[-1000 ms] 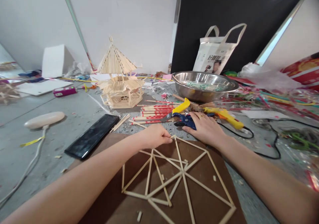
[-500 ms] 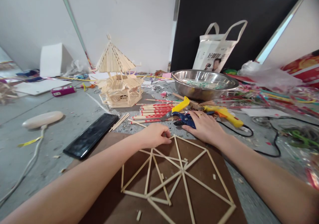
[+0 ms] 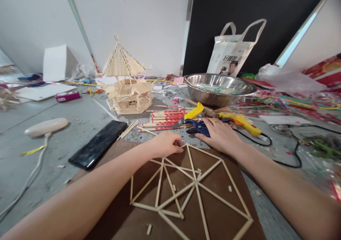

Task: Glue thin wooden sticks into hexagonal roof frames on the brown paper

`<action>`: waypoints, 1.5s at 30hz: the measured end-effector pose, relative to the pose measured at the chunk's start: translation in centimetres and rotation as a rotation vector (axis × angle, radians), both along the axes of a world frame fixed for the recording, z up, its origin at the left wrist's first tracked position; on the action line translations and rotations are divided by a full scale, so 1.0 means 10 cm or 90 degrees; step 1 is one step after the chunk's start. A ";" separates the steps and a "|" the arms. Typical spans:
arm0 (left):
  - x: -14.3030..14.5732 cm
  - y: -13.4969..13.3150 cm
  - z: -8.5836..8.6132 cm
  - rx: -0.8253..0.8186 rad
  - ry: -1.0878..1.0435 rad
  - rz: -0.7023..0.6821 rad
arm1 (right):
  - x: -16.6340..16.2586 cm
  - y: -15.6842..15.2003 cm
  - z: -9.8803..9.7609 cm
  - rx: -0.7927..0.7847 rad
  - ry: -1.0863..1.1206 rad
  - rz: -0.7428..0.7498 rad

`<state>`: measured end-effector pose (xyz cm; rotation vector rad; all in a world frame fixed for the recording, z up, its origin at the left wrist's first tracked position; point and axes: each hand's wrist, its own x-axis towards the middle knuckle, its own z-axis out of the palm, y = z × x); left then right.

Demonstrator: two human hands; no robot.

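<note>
Stick frame: lower center, wooden spokes (image 3: 197, 181) meeting at a hub; its nearest sticks run past the bottom edge.
Brown board (image 3: 117, 220): beneath the frame, whose top corner reaches the board's far edge; the right corner sits near its right edge.
Left hand (image 3: 165, 144): center, fingers curled, thumb near forefinger, beside that top corner; whether it pinches a stick, I cannot tell. Its forearm crosses the board's left side.
Right hand (image 3: 220, 133): right of center, palm down, fingers stretched over blue-handled cutters (image 3: 200, 127); grip hidden.
Far side: red-marked sticks (image 3: 162, 120), yellow-handled blade (image 3: 195, 111) and yellow glue gun (image 3: 245, 123) crowd close.
Left side: black phone (image 3: 98, 144) overlaps the board's edge; grey floor (image 3: 66, 147) shows beyond.
Back: stick pavilion (image 3: 126, 64), steel basin (image 3: 213, 98).
</note>
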<state>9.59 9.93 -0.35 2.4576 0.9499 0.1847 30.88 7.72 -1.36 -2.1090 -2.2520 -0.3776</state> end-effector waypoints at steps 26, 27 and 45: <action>0.03 -0.01 -0.02 0.010 -0.020 0.015 | 0.01 0.01 -0.03 0.010 -0.004 0.008; 0.03 -0.01 -0.02 0.010 -0.021 0.018 | 0.01 0.01 -0.03 0.011 -0.005 0.007; 0.00 0.00 0.03 0.021 0.018 -0.012 | 0.00 0.00 0.00 0.002 0.001 0.005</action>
